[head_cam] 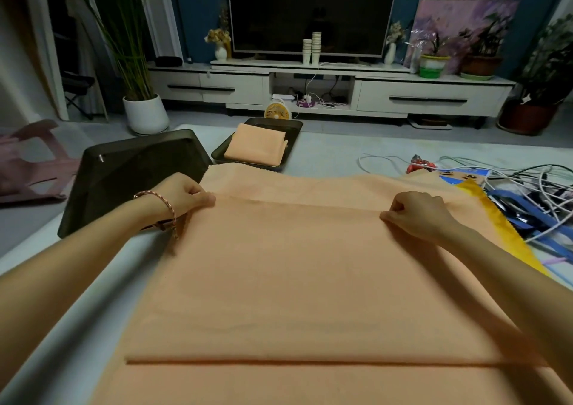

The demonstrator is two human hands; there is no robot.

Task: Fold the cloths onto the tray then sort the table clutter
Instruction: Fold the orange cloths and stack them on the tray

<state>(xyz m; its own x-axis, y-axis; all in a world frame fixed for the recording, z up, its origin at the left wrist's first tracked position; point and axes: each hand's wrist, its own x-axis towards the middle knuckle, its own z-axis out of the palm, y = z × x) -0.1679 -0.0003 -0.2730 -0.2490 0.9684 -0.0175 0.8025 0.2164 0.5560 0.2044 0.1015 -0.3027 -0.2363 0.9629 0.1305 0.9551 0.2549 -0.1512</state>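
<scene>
A large peach cloth (294, 268) lies spread across the table in front of me, its near part folded over toward the far side. My left hand (183, 194) pinches the left corner of the folded edge. My right hand (415, 215) pinches the right corner of that same edge. A dark tray (296, 125) at the far middle holds one folded peach cloth (255, 149). A second dark tray (124, 172), tilted, sits beside my left wrist. A yellow cloth (502, 225) peeks out under the peach cloth's right side.
Tangled white and blue cables (533, 194), a red toy (420, 163) and a printed card (462, 177) lie at the table's right. Beyond the table stand a small yellow fan (277, 111), a potted plant (145, 113) and a TV cabinet (325, 88).
</scene>
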